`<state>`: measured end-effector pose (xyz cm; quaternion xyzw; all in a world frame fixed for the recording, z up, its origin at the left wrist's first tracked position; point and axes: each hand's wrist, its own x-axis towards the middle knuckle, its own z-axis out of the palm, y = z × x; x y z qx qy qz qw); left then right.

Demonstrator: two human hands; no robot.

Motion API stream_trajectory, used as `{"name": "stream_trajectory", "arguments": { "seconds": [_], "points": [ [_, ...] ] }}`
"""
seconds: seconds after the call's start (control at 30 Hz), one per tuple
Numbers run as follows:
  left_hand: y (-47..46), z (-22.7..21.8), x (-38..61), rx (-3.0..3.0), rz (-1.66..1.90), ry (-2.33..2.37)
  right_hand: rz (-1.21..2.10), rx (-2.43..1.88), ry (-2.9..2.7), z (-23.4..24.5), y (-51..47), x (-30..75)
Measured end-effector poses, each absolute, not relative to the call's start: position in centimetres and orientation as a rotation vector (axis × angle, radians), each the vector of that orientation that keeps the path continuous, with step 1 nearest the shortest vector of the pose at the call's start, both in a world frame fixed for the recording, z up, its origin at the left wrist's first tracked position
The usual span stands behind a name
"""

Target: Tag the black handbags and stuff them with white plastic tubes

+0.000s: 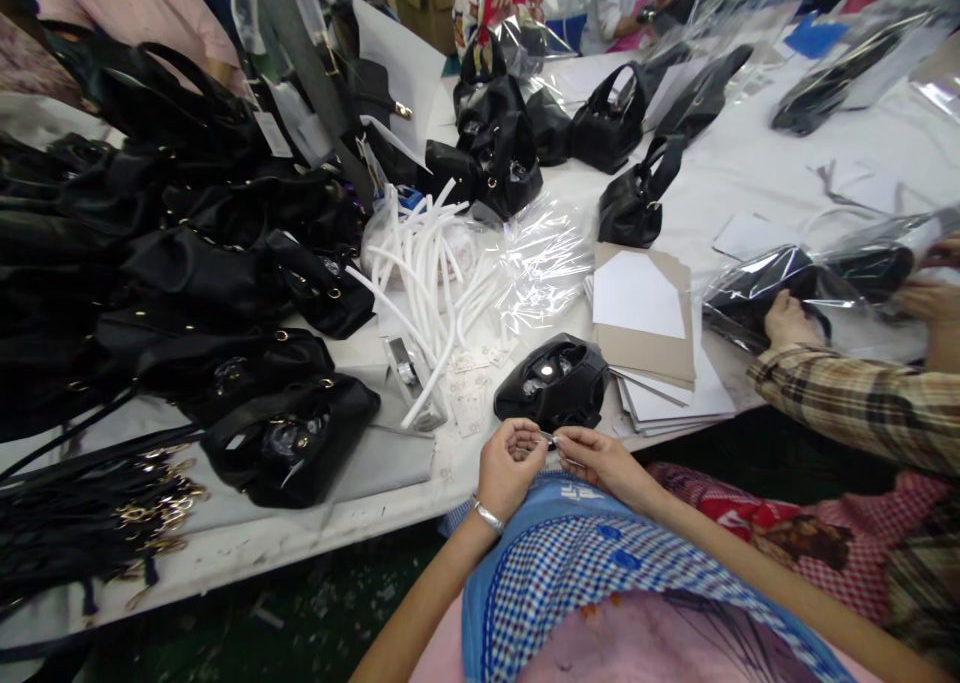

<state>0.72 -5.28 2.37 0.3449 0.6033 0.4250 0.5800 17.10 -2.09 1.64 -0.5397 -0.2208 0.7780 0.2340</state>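
Observation:
My left hand (pixel 513 466), with a silver bracelet at the wrist, is closed in a pinch at the table's front edge. Facing it, my right hand (pixel 602 460) pinches too. A small dark, shiny piece (pixel 553 443) sits between the fingertips of both hands; it is too small to name. Just beyond the hands a black handbag (pixel 553 381) lies on the table, with a round gold snap and clear plastic showing in its opening. My fingertips are close to the bag's near side; whether they touch it I cannot tell.
White tubes (pixel 427 273) and clear plastic bags (pixel 546 263) lie beyond. Cardboard sheets (pixel 651 348) are stacked right. Black handbags (pixel 292 443) and straps with gold clasps (pixel 142 513) fill the left. At right, a co-worker's hand (pixel 791 321) handles a plastic-wrapped bag.

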Motion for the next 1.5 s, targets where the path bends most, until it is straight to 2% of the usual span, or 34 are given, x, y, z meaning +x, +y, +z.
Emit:
{"name": "stream_trajectory", "arguments": {
  "seconds": [0.4, 0.9, 1.2, 1.4, 1.5],
  "points": [
    [-5.1, 2.8, 0.7, 0.805, 1.015, 1.437, 2.047, -1.559, -0.933, 2.5, -1.9, 16.9],
    [-5.1, 2.2, 0.9, 0.693, 1.047, 1.387, 1.97, -1.576, -1.071, 2.8, -1.8, 16.6],
    [-5.6, 3.6, 0.9, 1.261, 0.936, 1.606, 1.89, -1.63, -1.069, 3.1, -1.6, 16.6],
    [-6.1, 3.4, 1.0, 1.182, 0.833, 1.387, 1.866, -1.599, -1.088, 2.4, -1.7, 17.0],
    [-5.5, 2.8, 0.7, 1.138, 0.876, 1.496, 1.798, -1.541, -1.25, 2.3, -1.7, 17.5]
  ]
}}
